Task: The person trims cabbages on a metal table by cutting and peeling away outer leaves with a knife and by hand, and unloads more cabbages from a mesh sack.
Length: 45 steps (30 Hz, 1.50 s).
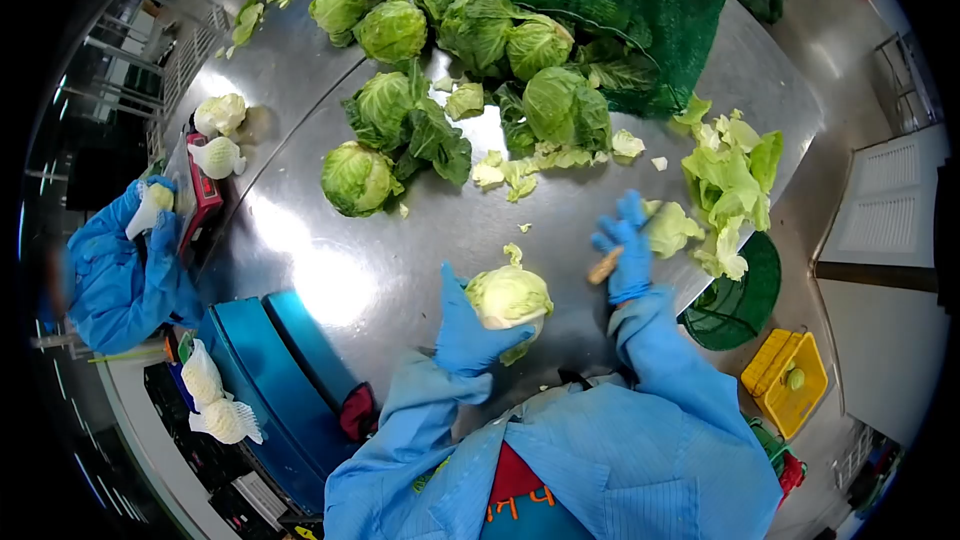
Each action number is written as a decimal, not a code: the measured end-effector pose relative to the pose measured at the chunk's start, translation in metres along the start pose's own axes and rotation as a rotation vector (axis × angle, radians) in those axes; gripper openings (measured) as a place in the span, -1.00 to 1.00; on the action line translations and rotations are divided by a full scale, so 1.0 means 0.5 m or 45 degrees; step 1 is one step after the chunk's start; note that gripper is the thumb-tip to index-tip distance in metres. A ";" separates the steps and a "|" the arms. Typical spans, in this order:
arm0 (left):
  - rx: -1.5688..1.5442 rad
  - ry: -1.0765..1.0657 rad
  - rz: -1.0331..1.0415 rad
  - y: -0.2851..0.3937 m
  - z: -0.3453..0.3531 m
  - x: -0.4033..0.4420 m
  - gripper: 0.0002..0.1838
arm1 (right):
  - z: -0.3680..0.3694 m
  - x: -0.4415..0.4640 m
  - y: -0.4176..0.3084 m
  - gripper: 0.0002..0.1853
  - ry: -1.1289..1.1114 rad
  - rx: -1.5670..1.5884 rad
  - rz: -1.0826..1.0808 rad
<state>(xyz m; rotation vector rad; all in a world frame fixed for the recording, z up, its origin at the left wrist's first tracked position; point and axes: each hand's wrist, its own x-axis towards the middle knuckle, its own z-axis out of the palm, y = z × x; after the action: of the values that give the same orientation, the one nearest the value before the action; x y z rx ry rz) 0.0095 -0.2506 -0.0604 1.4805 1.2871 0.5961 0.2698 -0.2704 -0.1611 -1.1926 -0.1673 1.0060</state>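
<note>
My left hand, in a blue glove, is wrapped round the left side of a pale trimmed cabbage above the steel table. To the right, my right hand, also gloved in blue, holds a brown wooden handle; the rest of that tool cannot be made out. Just past the right hand lie loose cabbage leaves. A greener whole cabbage rests on the steel beyond my left hand.
Many cabbages are heaped at the back beside a green mesh sack. Cut leaves lie at the right edge, above a green basket. A co-worker holds a cabbage at the left, near a red scale.
</note>
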 end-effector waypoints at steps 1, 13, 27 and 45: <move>-0.044 0.004 0.016 0.010 0.013 -0.002 0.34 | -0.035 0.004 -0.021 -0.37 0.139 0.002 -0.105; 0.575 -0.098 0.471 0.028 0.076 0.046 0.13 | -0.010 -0.189 -0.129 -0.62 -0.458 -1.560 -0.537; 0.623 -0.067 0.330 0.018 0.092 0.055 0.22 | 0.001 -0.096 -0.110 -0.62 -1.138 -1.393 -0.419; 0.567 -0.144 0.030 0.036 0.100 0.074 0.24 | 0.047 -0.109 -0.093 -0.49 -0.848 -1.753 -0.399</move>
<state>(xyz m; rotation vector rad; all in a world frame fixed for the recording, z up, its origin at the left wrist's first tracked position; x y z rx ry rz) 0.0713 -0.2334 -0.0702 1.8647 1.3713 0.2411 0.2504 -0.2939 -0.0922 -1.8728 -1.7313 0.9346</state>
